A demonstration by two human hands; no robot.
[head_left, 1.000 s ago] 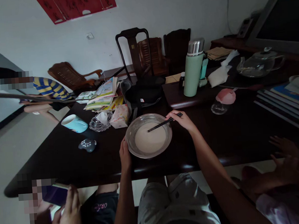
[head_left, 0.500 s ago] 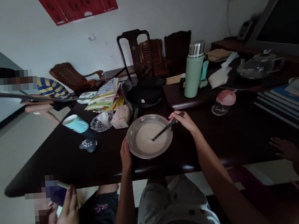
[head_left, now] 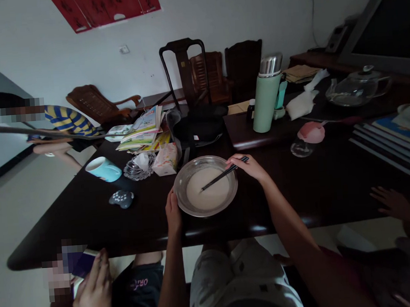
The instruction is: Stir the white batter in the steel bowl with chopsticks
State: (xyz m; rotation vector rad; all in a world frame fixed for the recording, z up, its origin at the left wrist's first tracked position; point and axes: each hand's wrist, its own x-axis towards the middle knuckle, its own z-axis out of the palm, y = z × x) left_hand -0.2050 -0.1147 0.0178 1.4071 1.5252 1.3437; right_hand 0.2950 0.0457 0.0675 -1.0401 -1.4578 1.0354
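Note:
A shallow metal bowl [head_left: 181,185] stands near the table's front edge, with a pale, creamy liquid [head_left: 210,199] in it. My left hand [head_left: 173,213] grips the bowl's left side at the rim, its fingers partly hidden behind the wall. Above the right rim, my right hand [head_left: 248,167] is closed round a pair of dark chopsticks [head_left: 219,177]. Their tips dip into the liquid left of its middle, and their upper ends stick out past my fingers.
On the dark table [head_left: 72,219] are a game controller [head_left: 121,198], blue mug [head_left: 103,170], glass dish [head_left: 139,170], tissue pack [head_left: 165,159], green thermos [head_left: 266,102], pink-lidded jar [head_left: 301,147] and stacked books [head_left: 389,150]. Someone with a phone sits left; another person's hand [head_left: 393,202] rests right.
The chopstick tips have moved a little left through the liquid, and my right hand has shifted left with them. My left hand stays on the bowl.

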